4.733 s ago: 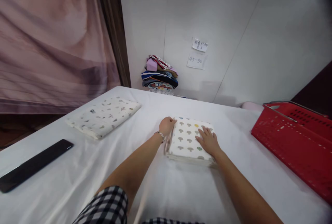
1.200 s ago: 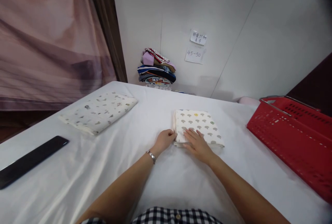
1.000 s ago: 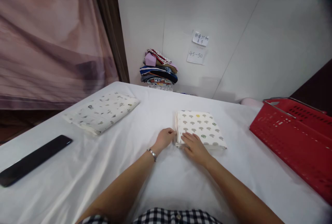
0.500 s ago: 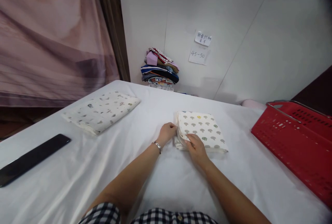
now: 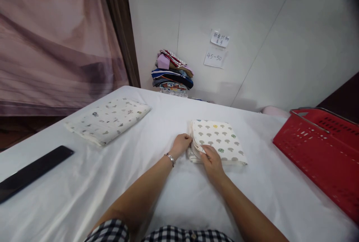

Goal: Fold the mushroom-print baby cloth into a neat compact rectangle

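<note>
Cotton mushroom-print cloth, near corner pinched between fingers.

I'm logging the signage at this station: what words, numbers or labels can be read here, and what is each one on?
"45-50": handwritten on the lower paper note stuck to the white wall.
Upper paper note: handwritten characters, too small and blurred to read.
Nothing readable on the folded cloths, the red basket or elsewhere.

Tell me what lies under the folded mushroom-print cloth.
The mushroom-print cloth rests on the white sheet. At its near left corner the left hand and right hand grip the layered edges. Whatever sits beneath its middle is covered.
</note>
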Tool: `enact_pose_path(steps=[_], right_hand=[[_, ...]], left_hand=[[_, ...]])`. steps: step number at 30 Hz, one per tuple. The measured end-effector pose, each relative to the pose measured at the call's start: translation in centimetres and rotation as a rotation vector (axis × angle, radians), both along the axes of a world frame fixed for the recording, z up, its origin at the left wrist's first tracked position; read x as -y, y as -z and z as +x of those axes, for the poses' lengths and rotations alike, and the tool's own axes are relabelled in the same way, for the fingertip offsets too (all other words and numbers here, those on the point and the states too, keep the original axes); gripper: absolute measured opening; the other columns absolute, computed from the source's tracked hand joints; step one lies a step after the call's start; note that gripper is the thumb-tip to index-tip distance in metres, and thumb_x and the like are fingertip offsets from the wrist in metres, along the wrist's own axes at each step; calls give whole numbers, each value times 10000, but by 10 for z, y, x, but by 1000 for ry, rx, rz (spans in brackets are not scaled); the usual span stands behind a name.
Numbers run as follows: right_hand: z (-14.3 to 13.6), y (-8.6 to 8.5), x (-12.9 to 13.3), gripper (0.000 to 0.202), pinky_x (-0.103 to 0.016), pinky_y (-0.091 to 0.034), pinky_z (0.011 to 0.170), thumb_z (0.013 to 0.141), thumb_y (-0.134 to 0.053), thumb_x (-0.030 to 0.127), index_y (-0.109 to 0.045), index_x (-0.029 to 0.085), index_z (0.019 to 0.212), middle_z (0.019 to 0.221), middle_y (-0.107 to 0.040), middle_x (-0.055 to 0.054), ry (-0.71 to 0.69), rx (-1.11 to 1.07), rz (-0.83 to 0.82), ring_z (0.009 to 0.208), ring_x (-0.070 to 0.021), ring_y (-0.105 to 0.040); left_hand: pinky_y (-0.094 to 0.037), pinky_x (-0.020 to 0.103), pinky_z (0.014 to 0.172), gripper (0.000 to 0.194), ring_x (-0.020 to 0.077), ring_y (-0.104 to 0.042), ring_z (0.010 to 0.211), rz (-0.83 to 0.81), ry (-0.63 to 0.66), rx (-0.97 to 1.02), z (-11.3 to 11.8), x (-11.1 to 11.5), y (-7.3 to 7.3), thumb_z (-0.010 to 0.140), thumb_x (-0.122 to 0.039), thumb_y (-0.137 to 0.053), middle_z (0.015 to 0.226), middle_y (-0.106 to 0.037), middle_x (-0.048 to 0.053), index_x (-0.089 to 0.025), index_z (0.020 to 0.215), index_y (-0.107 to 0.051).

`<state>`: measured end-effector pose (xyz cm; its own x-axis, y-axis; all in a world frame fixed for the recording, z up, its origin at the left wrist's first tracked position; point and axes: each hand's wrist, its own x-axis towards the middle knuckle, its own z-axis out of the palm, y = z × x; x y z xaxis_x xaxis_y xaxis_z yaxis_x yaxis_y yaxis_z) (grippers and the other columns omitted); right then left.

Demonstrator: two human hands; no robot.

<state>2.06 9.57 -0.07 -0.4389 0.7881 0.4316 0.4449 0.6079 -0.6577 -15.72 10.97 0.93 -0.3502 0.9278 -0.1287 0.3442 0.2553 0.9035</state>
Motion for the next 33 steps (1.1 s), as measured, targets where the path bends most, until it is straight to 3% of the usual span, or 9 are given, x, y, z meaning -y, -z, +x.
enact_pose_path(steps=[4, 8, 12, 15, 19, 23, 27, 33], right_hand=[[1, 5, -1, 291, -354, -429, 904, 887, -431, 272, -616, 213, 1103, 1100, -611, -81, -1, 40, 103, 1037, -210, -534], [1, 6, -2, 313, -376, -423, 880, 878, -416, 232, -604, 218, 1128, 1085, -612, -82, -86, 172, 245, 1016, -215, -535], [0, 6, -2, 333, -376, -404, 875, 842, -420, 176, -601, 210, 1119, 1079, -605, -80, -114, 247, 286, 1007, -212, -525], [-1, 6, -1, 336, -370, -394, 878, 835, -422, 170, -599, 217, 1116, 1081, -599, -79, -104, 274, 300, 1009, -209, -521], [-2, 7, 1, 342, -373, -385, 877, 826, -430, 159, -594, 216, 1120, 1078, -593, -83, -88, 311, 334, 1008, -214, -513], [-3, 8, 4, 358, -375, -373, 875, 819, -435, 134, -573, 201, 1143, 1106, -578, -91, -86, 340, 358, 1022, -219, -495], [-3, 6, 5, 376, -381, -363, 878, 817, -445, 129, -549, 202, 1171, 1134, -566, -98, -98, 382, 360, 1035, -227, -481], [-4, 4, 7, 382, -380, -360, 874, 820, -457, 140, -531, 205, 1189, 1144, -562, -101, -100, 412, 359, 1034, -229, -480]], left_hand=[[-376, 209, 564, 148, 117, -543, 610, 19, 58, 5, 1, 0, 0, 705, -214, -534, 637, -632, 9, -151, 629, -644], [-312, 218, 504, 211, 103, -462, 523, -25, 83, -105, -1, 1, 1, 701, -232, -512, 506, -524, -19, -158, 511, -567], [-280, 225, 489, 249, 95, -408, 488, -47, 105, -130, -4, 1, 1, 713, -231, -486, 461, -459, -33, -159, 478, -529], [-300, 224, 498, 301, 105, -437, 500, -68, 88, -86, -3, -3, 0, 757, -272, -466, 471, -490, -21, -159, 488, -543], [-372, 231, 581, 320, 153, -568, 650, -38, 25, -75, -2, -13, -2, 801, -407, -479, 690, -659, 39, -157, 697, -651], [-404, 253, 692, 367, 205, -615, 834, -53, 28, -174, -1, -29, -4, 756, -483, -552, 937, -688, 93, -166, 913, -650], [-406, 278, 751, 279, 232, -606, 924, -84, 17, -297, 2, -39, -3, 755, -373, -553, 987, -674, 117, -162, 917, -638], [-400, 261, 746, 240, 213, -608, 940, -106, -7, -269, 2, -41, 1, 758, -251, -507, 1006, -677, 113, -162, 937, -640]])
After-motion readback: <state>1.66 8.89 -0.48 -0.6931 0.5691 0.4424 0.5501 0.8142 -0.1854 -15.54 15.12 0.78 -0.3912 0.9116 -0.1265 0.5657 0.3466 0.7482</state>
